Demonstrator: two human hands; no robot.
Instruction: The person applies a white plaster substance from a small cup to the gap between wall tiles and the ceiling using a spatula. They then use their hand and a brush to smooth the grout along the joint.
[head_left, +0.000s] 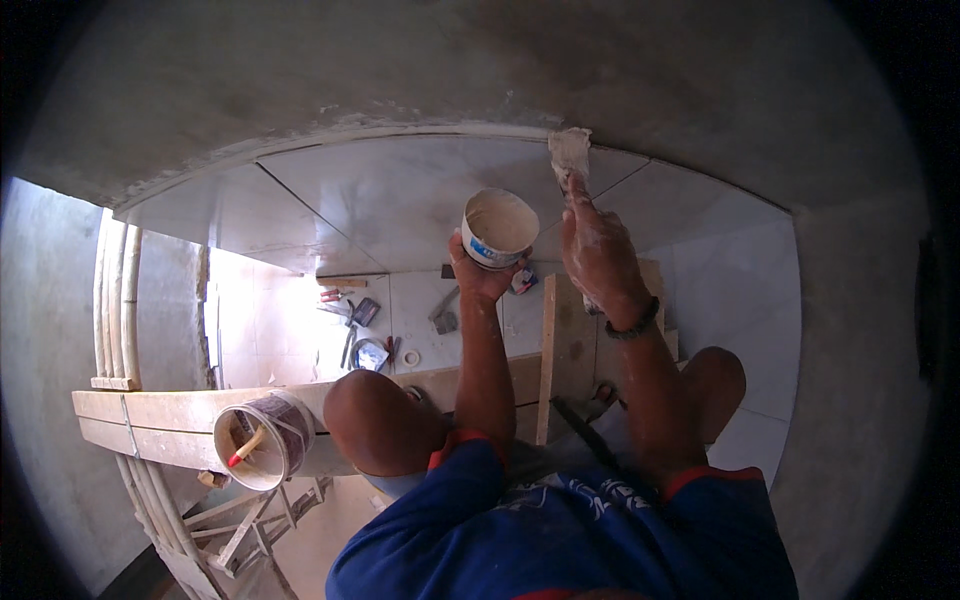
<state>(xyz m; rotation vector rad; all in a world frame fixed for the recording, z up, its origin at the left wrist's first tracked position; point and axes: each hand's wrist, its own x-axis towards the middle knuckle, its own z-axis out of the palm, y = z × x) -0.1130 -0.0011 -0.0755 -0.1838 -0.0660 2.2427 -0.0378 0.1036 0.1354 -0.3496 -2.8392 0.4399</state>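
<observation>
My left hand [482, 276] is wrapped round a small white tub [487, 247] with a blue label, tilted so its pale paste [500, 220] shows. Out ahead and to the right, my right hand [603, 258] grips a putty knife [570, 152], one finger stretched along it. White paste covers its blade, which lies at the seam between the pale tiles [430, 185] and the grey wall [420, 60]. A whitish band of paste [370, 130] runs along that seam to the left. Smears of paste are on my right hand.
A bucket [290, 430] holding a red-and-wooden-handled brush [246, 447] stands on the plank [150, 412] to my left. Bamboo poles [117, 300] rise at far left. Below lie scattered tools [364, 312], a tape roll [411, 357] and a wooden trestle [245, 525].
</observation>
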